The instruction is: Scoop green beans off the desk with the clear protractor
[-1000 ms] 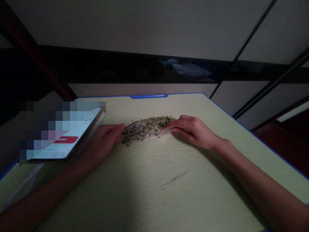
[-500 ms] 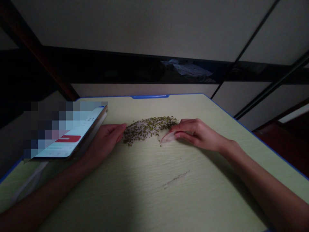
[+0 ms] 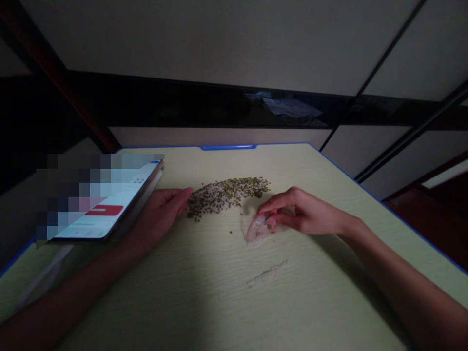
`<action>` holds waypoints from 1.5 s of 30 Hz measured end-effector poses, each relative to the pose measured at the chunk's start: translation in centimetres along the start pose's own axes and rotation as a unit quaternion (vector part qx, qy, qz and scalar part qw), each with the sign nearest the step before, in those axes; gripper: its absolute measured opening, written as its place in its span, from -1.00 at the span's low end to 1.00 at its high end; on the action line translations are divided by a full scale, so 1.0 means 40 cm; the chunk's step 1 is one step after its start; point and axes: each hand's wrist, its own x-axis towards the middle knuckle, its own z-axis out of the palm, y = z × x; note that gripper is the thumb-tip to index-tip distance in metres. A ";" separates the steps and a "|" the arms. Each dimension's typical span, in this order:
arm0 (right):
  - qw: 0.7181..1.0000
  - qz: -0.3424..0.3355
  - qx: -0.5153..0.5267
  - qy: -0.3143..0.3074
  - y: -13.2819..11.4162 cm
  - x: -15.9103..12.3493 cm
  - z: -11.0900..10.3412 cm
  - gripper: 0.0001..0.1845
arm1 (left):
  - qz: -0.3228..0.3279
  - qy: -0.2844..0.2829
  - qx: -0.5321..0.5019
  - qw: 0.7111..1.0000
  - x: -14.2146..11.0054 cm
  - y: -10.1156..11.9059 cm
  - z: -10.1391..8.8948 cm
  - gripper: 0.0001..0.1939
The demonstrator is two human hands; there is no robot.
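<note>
In my right hand (image 3: 300, 212) a clear protractor (image 3: 257, 231) with red markings is pinched between thumb and fingers, tilted just above or against the tabletop. Beyond it lies a long, low heap of small green beans (image 3: 234, 191) mixed with pale grains. My left hand (image 3: 166, 207) rests at the heap's left end, thumb pressed against curled fingers; whatever they may hold is hidden. One loose bean (image 3: 230, 232) sits apart, in front of the heap. Nearer to me is a thin line of dark and pale bits (image 3: 268, 272).
A phone or tablet (image 3: 109, 219) with a lit, partly blurred screen leans at the left, a white cable (image 3: 54, 265) beside it. The pale wooden table (image 3: 226, 312) has a blue edge. Cabinet panels (image 3: 219, 44) rise behind it.
My right hand has drawn the protractor back from the heap's right side towards me. A bean now lies loose in front of the heap. My left hand stays put.
</note>
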 end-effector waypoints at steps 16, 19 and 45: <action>0.993 0.036 0.104 -0.048 -0.012 0.000 0.008 -0.78 | -0.003 -0.011 -0.009 1.000 0.002 -0.007 -0.001 -0.60; 0.993 0.040 0.068 0.082 0.006 0.002 0.001 -0.78 | -0.006 -0.013 -0.010 1.000 0.000 -0.007 -0.001 -0.61; 0.982 0.056 0.018 0.177 0.046 0.040 0.027 -0.71 | -0.004 -0.016 -0.009 1.000 0.002 -0.011 -0.001 -0.61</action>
